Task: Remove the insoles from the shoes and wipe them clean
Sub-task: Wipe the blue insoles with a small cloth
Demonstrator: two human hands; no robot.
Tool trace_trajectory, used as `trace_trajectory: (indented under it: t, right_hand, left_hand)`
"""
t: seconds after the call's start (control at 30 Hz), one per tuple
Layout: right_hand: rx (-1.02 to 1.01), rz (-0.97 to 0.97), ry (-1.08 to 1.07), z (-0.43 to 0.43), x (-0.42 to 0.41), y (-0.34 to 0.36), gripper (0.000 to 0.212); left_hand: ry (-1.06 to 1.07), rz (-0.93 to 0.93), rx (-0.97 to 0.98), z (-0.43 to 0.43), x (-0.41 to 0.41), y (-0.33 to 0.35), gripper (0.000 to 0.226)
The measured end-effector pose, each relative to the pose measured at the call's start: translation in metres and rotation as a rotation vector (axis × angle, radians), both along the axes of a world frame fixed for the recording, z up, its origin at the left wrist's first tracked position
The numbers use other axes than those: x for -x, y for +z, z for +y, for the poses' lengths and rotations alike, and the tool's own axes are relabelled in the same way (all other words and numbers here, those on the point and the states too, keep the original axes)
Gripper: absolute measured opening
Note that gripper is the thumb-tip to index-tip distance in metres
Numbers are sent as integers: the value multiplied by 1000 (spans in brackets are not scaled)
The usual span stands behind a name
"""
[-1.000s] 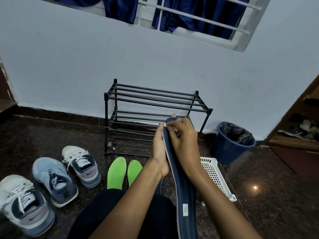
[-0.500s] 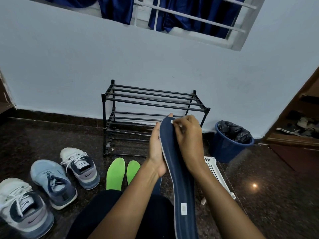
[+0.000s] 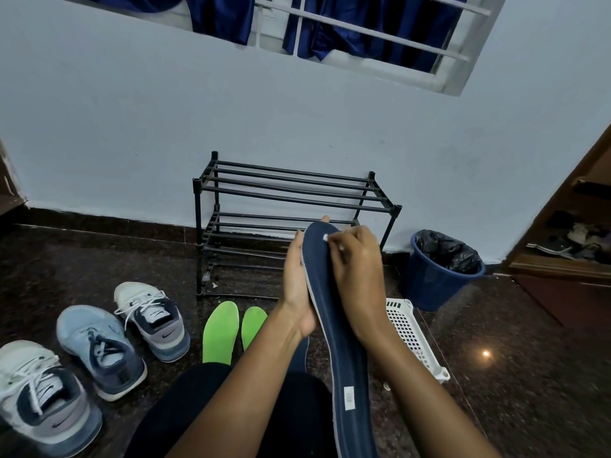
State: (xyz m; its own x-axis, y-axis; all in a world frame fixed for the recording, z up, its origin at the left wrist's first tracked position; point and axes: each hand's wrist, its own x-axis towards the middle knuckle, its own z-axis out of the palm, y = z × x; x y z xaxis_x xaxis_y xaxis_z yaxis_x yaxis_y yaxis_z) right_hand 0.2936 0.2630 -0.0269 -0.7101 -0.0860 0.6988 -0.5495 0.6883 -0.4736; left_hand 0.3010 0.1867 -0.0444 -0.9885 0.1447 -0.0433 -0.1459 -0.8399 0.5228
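Observation:
A long dark blue insole [image 3: 344,345] stands on edge in front of me, toe end up. My left hand [image 3: 297,285] backs it from the left, fingers straight along its underside. My right hand [image 3: 358,272] curls over its upper face near the toe and pinches a small white wipe [image 3: 325,238] against it. Two green insoles [image 3: 221,332] lie flat on the floor below my left arm. Three sneakers sit at the left: a white and navy one [image 3: 152,319], a light blue one [image 3: 99,348] and a white and grey one [image 3: 43,398].
A black metal shoe rack [image 3: 287,206] stands against the wall ahead. A blue bin [image 3: 439,276] with a black liner is to its right. A white perforated basket [image 3: 410,332] lies on the dark floor by my right arm. A wooden cabinet [image 3: 568,252] stands at the far right.
My right hand with the wipe has shifted slightly rightward across the toe end of the blue insole. My left hand keeps supporting it.

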Motion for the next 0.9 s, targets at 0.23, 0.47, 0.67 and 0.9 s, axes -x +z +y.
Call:
trace_trajectory:
  t: [0.23, 0.47, 0.67, 0.9]
  right_hand:
    - [-5, 22, -16, -4, -4, -5, 12]
    - [-45, 26, 18, 2, -17, -15, 9]
    - [2, 53, -84, 3, 0, -3, 10]
    - [-47, 55, -9, -9, -12, -17, 13]
  left_hand:
    - [-21, 3, 62, -4, 0, -3, 51]
    - [12, -20, 39, -4, 1, -2, 57]
    - [7, 30, 26, -3, -3, 1, 45]
    - [7, 48, 87, -6, -5, 0, 46]
